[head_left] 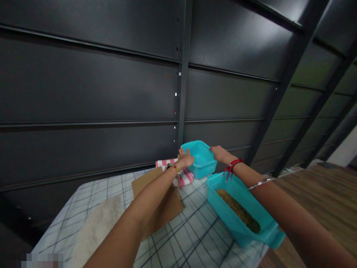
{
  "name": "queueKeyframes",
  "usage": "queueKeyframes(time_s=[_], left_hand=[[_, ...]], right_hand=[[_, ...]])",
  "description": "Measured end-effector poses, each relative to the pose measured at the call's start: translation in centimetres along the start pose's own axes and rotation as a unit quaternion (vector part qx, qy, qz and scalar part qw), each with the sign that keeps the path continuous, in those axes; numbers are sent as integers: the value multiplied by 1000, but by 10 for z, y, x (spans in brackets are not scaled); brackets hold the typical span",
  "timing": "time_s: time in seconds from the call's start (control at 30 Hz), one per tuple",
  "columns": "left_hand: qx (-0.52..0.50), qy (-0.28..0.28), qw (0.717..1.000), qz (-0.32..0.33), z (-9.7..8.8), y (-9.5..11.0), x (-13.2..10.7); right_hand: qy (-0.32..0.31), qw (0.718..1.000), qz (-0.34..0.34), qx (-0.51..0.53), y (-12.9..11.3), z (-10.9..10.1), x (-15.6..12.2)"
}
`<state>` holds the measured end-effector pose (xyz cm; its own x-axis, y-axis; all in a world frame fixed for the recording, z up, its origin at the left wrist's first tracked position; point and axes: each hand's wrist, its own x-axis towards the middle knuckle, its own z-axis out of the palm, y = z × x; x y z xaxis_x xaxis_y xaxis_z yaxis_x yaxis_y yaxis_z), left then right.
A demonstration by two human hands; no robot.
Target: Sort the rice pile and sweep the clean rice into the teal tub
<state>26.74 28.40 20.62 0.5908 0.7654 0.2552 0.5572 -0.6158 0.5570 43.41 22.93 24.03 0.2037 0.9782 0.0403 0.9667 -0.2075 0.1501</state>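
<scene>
A small turquoise plastic tub (203,170) stands at the far end of the table. My right hand (219,153) is closed on its right rim. At its left side is my left hand (185,159), with thumb and fingers apart; whether the fingertips touch the rim I cannot tell. A pink-and-white striped cloth (186,178) lies under and beside my left wrist. Below my right forearm sits a larger turquoise tub (223,212) with a heap of small tan pellets or grains (237,208) inside.
A checked cloth covers the table (192,223). A folded piece of brown cardboard (164,212) lies partly behind my left forearm, with a pale fluffy mat (97,227) to its left. A dark panelled metal wall (111,89) rises behind; wooden flooring (315,190) shows at right.
</scene>
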Motion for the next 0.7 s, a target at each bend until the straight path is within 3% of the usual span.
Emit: queueKeyframes(time_s=[0.17, 0.33, 0.47, 0.57, 0.7], left_hand=[[34, 36, 998, -47, -25, 6, 4], [59, 26, 996, -57, -74, 12, -34], [78, 6, 994, -75, -106, 11, -95], [90, -3, 993, -80, -117, 1, -158], [84, 79, 992, -43, -110, -12, -251]], right_hand=[[20, 1000, -9, -8, -6, -26, -2], [70, 995, -68, 15, -31, -61, -25], [95, 984, -146, 49, -62, -72, -59], [135, 955, -239, 110, -93, -64, -90], [172, 908, -328, 194, -137, -38, -131]])
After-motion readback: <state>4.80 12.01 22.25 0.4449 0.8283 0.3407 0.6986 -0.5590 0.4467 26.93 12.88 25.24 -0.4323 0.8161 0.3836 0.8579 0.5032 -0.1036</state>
